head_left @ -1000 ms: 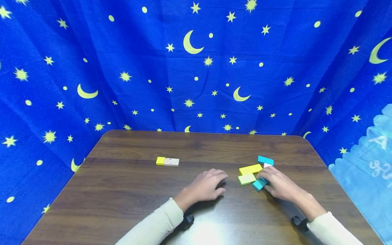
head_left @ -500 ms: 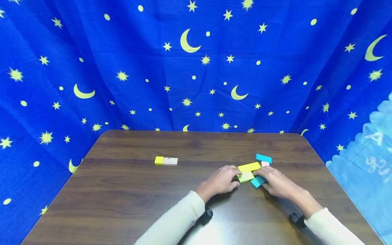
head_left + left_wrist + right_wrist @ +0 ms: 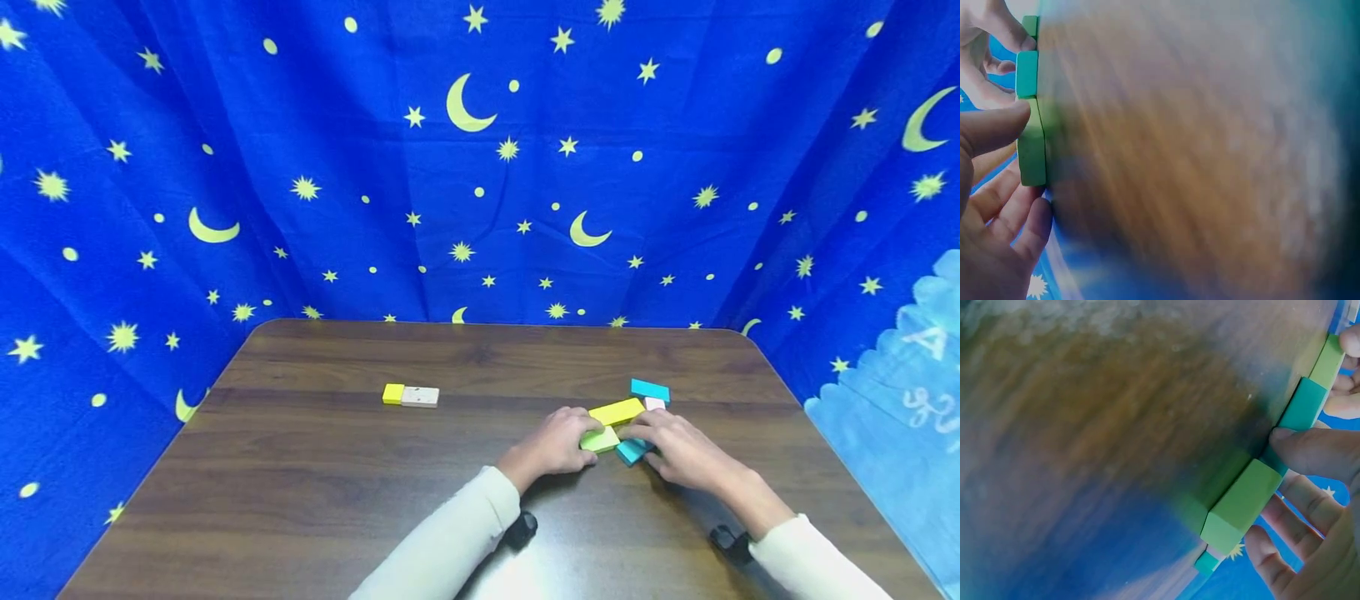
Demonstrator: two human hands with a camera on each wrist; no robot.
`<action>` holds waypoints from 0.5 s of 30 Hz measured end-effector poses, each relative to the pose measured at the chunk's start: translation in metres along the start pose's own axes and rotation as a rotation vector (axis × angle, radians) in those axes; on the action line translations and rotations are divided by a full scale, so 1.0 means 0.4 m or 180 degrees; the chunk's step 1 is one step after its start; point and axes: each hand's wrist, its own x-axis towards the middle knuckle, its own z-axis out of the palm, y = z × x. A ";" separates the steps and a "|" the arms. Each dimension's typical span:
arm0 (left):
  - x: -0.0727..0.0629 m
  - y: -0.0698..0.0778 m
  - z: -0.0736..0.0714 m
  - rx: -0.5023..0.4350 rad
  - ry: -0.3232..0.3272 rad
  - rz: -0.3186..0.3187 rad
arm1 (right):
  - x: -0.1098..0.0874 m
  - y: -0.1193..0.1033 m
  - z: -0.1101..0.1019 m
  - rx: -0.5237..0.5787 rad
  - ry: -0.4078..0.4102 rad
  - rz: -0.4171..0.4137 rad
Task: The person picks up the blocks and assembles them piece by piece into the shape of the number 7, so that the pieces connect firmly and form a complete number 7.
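Observation:
My left hand point(image 3: 553, 442) grips a light green block point(image 3: 600, 440) by its left end, thumb in front and fingers behind. In the left wrist view that block point(image 3: 1032, 150) sits between thumb and fingers, its end meeting a teal block point(image 3: 1027, 75). Just to the right, my right hand point(image 3: 681, 448) pinches the teal block point(image 3: 632, 451), thumb pressed on its near face in the right wrist view. A yellow block point(image 3: 617, 412) lies behind the light green one. Another green block point(image 3: 1241, 506) shows by the right fingers, hidden under the hand in the head view.
Behind the right hand lie a pale pink block point(image 3: 654, 403) and a second teal block point(image 3: 649, 390). Farther left on the wooden table point(image 3: 337, 483), a small yellow block point(image 3: 393, 394) touches a whitish block point(image 3: 421, 397). A blue star-patterned curtain point(image 3: 390, 183) hangs around the table.
My left hand has moved right from bare tabletop and taken hold of the light green block, which has shifted slightly. My right hand stays on the teal block, almost still.

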 end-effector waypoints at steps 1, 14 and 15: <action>0.001 0.001 -0.002 0.0003 -0.0045 0.0015 | 0.000 0.000 0.000 -0.0012 0.0005 -0.0005; -0.008 0.009 -0.026 -0.0059 -0.0650 0.0055 | 0.001 0.003 0.002 -0.0083 0.0091 -0.0169; -0.008 0.010 -0.026 -0.0053 -0.0657 0.0067 | 0.000 0.003 0.002 -0.0089 0.0092 -0.0160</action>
